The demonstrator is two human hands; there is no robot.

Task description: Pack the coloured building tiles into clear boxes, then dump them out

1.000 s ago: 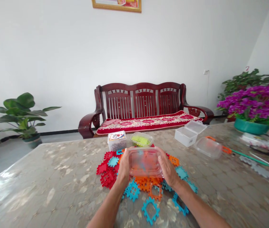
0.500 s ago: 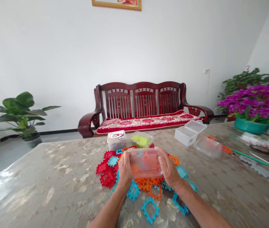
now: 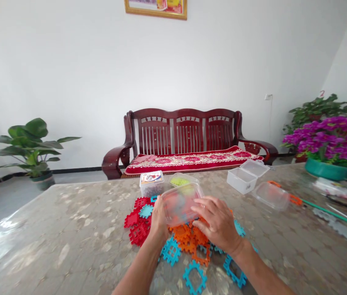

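Observation:
My left hand (image 3: 158, 217) grips the left side of a clear plastic container (image 3: 179, 203), which is tilted up on its edge above a heap of red, orange and blue interlocking tiles (image 3: 188, 241). Fingers spread, my right hand (image 3: 219, 223) lies over the orange tiles just below the container's right side. Whether it still touches the container I cannot tell.
Behind the pile stand a lidded box with a label (image 3: 151, 183) and a clear tub of green pieces (image 3: 181, 180). An open white box (image 3: 245, 176) and a clear lid (image 3: 270, 196) lie to the right, with flowers in a teal pot (image 3: 327, 168) and tools beyond. The marble-patterned table (image 3: 69, 229) spreads left.
The container has been tipped up and moved slightly left. My right hand has come off its side and dropped onto the orange tiles. The camera has shifted a little.

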